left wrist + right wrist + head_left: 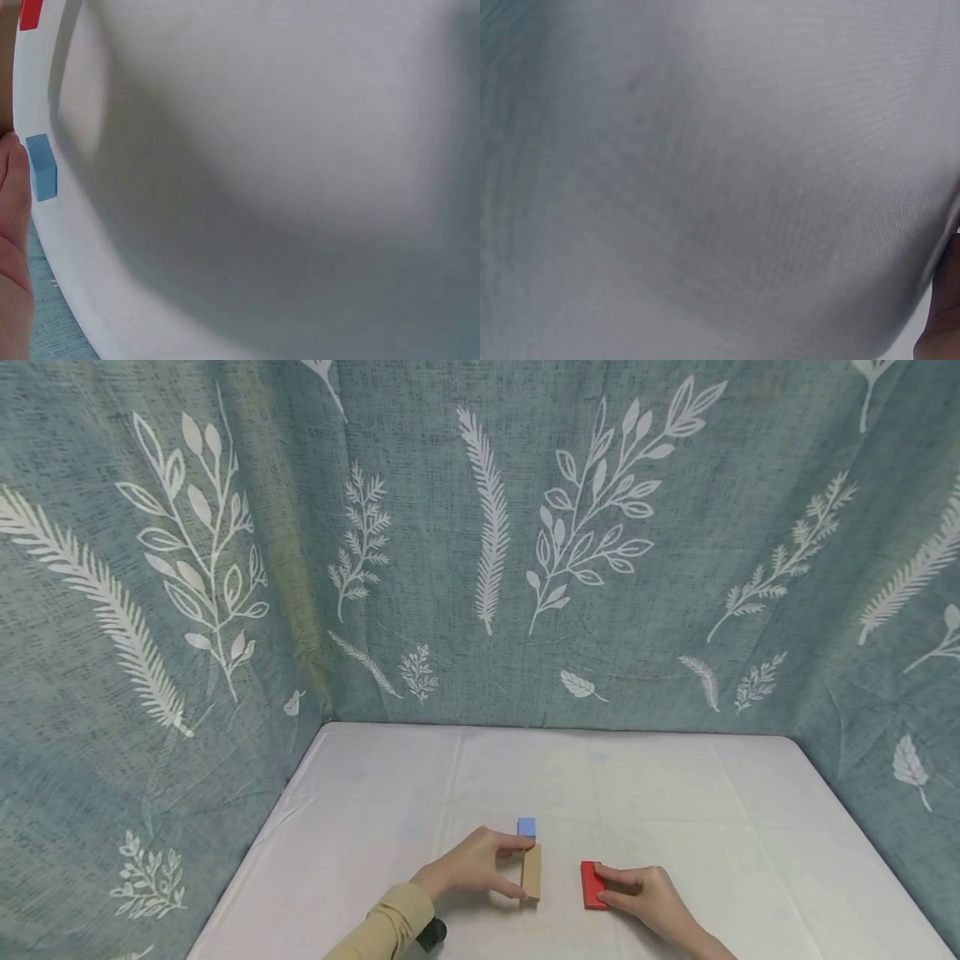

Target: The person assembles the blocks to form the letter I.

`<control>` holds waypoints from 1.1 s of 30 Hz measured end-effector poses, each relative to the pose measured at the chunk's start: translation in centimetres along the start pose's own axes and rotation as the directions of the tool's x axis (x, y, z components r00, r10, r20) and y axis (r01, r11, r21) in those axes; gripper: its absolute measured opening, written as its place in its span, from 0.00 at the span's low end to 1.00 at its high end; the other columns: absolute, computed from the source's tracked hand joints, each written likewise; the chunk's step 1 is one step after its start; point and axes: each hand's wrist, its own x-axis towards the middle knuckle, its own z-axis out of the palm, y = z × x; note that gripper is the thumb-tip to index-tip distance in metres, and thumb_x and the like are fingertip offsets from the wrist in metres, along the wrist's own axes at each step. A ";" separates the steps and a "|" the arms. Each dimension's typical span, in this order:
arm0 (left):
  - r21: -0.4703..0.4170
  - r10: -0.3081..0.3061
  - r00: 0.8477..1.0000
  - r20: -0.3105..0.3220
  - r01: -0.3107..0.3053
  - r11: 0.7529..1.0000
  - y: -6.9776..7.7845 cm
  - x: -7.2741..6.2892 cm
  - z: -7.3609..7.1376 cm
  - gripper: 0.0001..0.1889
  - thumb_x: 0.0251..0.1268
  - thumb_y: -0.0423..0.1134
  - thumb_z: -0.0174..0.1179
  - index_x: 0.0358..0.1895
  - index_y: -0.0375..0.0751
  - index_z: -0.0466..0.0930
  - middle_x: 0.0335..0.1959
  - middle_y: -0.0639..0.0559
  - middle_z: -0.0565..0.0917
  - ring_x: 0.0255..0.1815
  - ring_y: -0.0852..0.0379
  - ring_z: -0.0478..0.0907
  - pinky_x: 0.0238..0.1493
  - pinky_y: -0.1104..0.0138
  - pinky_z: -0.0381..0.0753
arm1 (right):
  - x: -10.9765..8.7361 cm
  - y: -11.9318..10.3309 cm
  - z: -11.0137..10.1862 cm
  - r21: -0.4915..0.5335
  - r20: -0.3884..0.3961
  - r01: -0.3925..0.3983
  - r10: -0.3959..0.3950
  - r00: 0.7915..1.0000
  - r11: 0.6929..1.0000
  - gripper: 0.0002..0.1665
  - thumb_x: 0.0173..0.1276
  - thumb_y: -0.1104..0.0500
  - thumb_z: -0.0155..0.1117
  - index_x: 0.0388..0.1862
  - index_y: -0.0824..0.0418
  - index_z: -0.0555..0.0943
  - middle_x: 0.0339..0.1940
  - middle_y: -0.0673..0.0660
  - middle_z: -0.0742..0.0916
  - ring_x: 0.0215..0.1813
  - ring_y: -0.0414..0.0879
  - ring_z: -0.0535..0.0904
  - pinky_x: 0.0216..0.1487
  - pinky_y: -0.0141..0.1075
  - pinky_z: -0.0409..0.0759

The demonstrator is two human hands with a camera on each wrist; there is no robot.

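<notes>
My left hand [480, 864] spans a tan wooden block [532, 872], thumb at its near end and fingers at its far end. Just beyond that block lies a small blue block [527, 827], partly behind the fingertips. To the right, my right hand [648, 897] pinches a flat red block [592, 885] by its right side. In the left wrist view the blue block [43, 166] sits beside my left fingers [11, 180], with a corner of the red block [30, 13] above. The right wrist view catches only part of my right hand [941, 315] at its edge.
A white cloth [660, 793] covers the table. Green-blue curtains [420, 568] with white leaf prints stand behind it and along both sides. A black object [432, 935] shows beneath my left sleeve [397, 914].
</notes>
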 end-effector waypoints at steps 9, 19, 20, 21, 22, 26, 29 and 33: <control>-0.084 -0.016 1.000 -0.017 0.015 0.996 0.6 0.7 -1.0 0.35 0.46 0.44 0.74 0.61 0.42 0.75 0.62 0.48 0.78 0.62 0.54 0.76 0.57 0.78 0.75 | 0.0 -0.1 -0.1 -0.004 -0.003 -0.021 0.021 1.000 1.000 0.26 0.53 0.47 0.72 0.49 0.58 0.85 0.48 0.54 0.87 0.55 0.50 0.82 0.51 0.34 0.83; -0.121 -0.040 0.998 -0.057 0.033 0.992 0.8 1.9 -1.8 0.34 0.47 0.44 0.74 0.62 0.44 0.74 0.63 0.47 0.76 0.63 0.49 0.75 0.59 0.73 0.76 | 0.0 -0.1 -0.1 0.030 0.008 -0.058 0.058 0.998 0.998 0.27 0.52 0.47 0.73 0.50 0.58 0.84 0.49 0.56 0.87 0.56 0.55 0.81 0.52 0.37 0.83; -0.121 -0.045 0.997 -0.060 0.037 0.992 0.8 2.0 -1.8 0.34 0.47 0.43 0.74 0.62 0.44 0.74 0.63 0.47 0.76 0.63 0.49 0.75 0.60 0.72 0.76 | 0.0 -0.1 -0.1 0.030 0.008 -0.060 0.060 0.998 0.998 0.27 0.52 0.47 0.73 0.50 0.57 0.84 0.49 0.55 0.87 0.56 0.55 0.81 0.52 0.37 0.83; -0.121 -0.047 0.997 -0.063 0.039 0.992 0.8 2.1 -1.9 0.35 0.47 0.43 0.74 0.62 0.44 0.74 0.63 0.47 0.76 0.63 0.49 0.75 0.60 0.72 0.76 | 0.0 -0.2 0.0 0.031 0.009 -0.062 0.062 0.998 0.998 0.27 0.52 0.47 0.73 0.50 0.57 0.84 0.49 0.55 0.87 0.56 0.55 0.81 0.52 0.37 0.83; -0.121 -0.050 0.997 -0.067 0.042 0.992 0.8 2.2 -2.0 0.35 0.47 0.43 0.74 0.62 0.44 0.74 0.63 0.47 0.76 0.63 0.50 0.75 0.60 0.72 0.76 | 0.0 -0.2 0.0 0.033 0.009 -0.062 0.062 0.998 0.998 0.27 0.52 0.47 0.73 0.50 0.57 0.84 0.49 0.55 0.87 0.56 0.55 0.81 0.52 0.37 0.83; -0.113 -0.057 0.995 -0.077 0.048 0.992 1.1 2.5 -2.5 0.35 0.47 0.43 0.74 0.63 0.43 0.73 0.64 0.47 0.76 0.63 0.49 0.74 0.61 0.70 0.75 | 0.0 -0.2 0.1 0.043 0.015 -0.069 0.068 0.998 0.997 0.27 0.53 0.48 0.73 0.51 0.58 0.84 0.50 0.56 0.87 0.56 0.56 0.81 0.51 0.37 0.83; -0.108 -0.067 0.994 -0.086 0.057 0.993 1.4 2.7 -2.9 0.36 0.46 0.43 0.74 0.63 0.44 0.73 0.64 0.47 0.75 0.63 0.47 0.74 0.62 0.65 0.76 | 0.0 -0.2 0.1 0.053 0.016 -0.068 0.068 0.998 0.996 0.27 0.53 0.48 0.73 0.51 0.59 0.84 0.49 0.56 0.87 0.56 0.56 0.81 0.51 0.37 0.83; -0.098 -0.075 0.992 -0.098 0.065 0.993 1.6 3.1 -3.4 0.36 0.46 0.44 0.74 0.64 0.45 0.73 0.65 0.48 0.74 0.63 0.44 0.74 0.63 0.61 0.76 | 0.0 -0.2 0.1 0.057 0.021 -0.071 0.070 0.997 0.996 0.28 0.53 0.48 0.73 0.51 0.59 0.84 0.50 0.57 0.87 0.56 0.56 0.81 0.51 0.39 0.83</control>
